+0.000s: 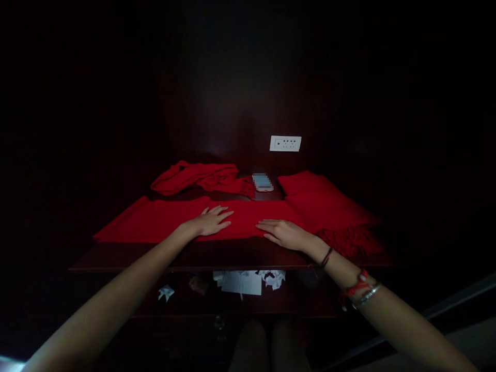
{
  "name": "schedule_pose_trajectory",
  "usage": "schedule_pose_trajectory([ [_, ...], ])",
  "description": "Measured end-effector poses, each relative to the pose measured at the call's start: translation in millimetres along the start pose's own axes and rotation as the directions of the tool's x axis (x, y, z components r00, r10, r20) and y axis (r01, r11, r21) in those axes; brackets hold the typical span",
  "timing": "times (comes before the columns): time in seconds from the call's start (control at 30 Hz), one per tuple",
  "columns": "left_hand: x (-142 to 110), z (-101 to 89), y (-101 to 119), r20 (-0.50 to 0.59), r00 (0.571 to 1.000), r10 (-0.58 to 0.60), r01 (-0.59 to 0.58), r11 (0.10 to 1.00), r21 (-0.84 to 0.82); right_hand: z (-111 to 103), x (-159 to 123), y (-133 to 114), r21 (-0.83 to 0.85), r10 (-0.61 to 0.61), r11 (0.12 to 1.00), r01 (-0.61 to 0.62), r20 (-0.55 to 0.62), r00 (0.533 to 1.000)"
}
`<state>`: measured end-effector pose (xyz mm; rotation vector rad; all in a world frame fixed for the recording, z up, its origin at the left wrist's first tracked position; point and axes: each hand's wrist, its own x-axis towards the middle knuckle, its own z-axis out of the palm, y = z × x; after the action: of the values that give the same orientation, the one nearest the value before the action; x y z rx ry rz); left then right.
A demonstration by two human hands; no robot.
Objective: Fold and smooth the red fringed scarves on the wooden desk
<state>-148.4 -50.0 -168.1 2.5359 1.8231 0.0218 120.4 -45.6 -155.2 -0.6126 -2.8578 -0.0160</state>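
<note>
A long red scarf (155, 219) lies spread flat in a strip along the front of a dark wooden shelf (228, 254). My left hand (210, 221) rests palm down on its middle, fingers spread. Just to the right, my right hand (284, 235) lies flat on the scarf's near edge, with its fingers stretched out close together. Neither hand grips the cloth. At the right end sits a folded red fabric part (329, 201) with a fringe (351, 240) hanging toward the front; whether it is the same scarf I cannot tell. Behind the strip, another red scarf (197, 178) lies loosely bunched.
A phone (263, 182) lies at the back between the red cloths. A white wall socket (285, 143) is set in the dark back panel. On a lower shelf are a printed sheet (242, 283), crumpled white paper (274, 279) and a small brownish item (199, 284). The surroundings are very dark.
</note>
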Motion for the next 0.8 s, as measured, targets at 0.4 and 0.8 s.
schedule_pose_trajectory([
  [0.4,-5.4,-6.3,5.1,-0.205,0.976,0.067,-0.059,0.997,0.044,-1.8,-7.5,5.4,0.149,0.025,0.988,-0.038,0.085,0.996],
  [0.8,-69.8,-5.9,-129.8,-0.213,0.847,-0.487,0.481,0.873,-0.081,25.3,163.4,-70.6,0.174,0.181,0.964,-0.2,0.118,0.976],
])
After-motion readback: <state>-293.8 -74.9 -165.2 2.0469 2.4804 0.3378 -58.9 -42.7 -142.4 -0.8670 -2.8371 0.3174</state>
